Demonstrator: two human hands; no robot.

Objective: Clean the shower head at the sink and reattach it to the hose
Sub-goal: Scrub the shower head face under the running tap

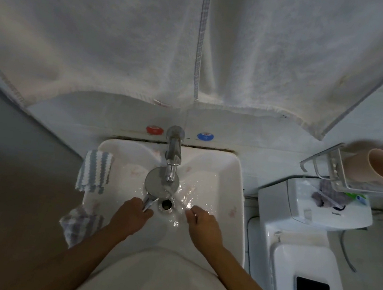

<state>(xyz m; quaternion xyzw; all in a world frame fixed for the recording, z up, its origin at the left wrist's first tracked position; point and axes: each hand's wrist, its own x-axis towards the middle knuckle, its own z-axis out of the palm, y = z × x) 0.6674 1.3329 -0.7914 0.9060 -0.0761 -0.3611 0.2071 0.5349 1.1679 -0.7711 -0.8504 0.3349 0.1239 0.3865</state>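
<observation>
The shower head (160, 182) lies in the sink (235, 175), its round chrome face turned up under the tap (173, 157), with water running over it and spreading across the basin toward the right. Its handle points back toward the person, and the left hand (133, 215) has its fingers curled round that handle, just left of the drain (166, 204). The right hand (201, 221) is on the other side of the drain, apart from the shower head, holding nothing; its fingers are loosely bent and reach into the wet sheet of water on the basin floor. Beyond the left hand, a blue-and-white striped cloth (95, 171) hangs over the sink's left rim, and a second striped cloth (79, 223) droops from the rim close beside the left forearm. On the wall behind the tap sit a red knob (154, 129) and a blue knob (205, 136), with a large white towel (126, 39) hanging above them. Past the right hand stands a white toilet (306, 245), and above it a wire rack (342, 172) holds two pink cups (380, 167).
</observation>
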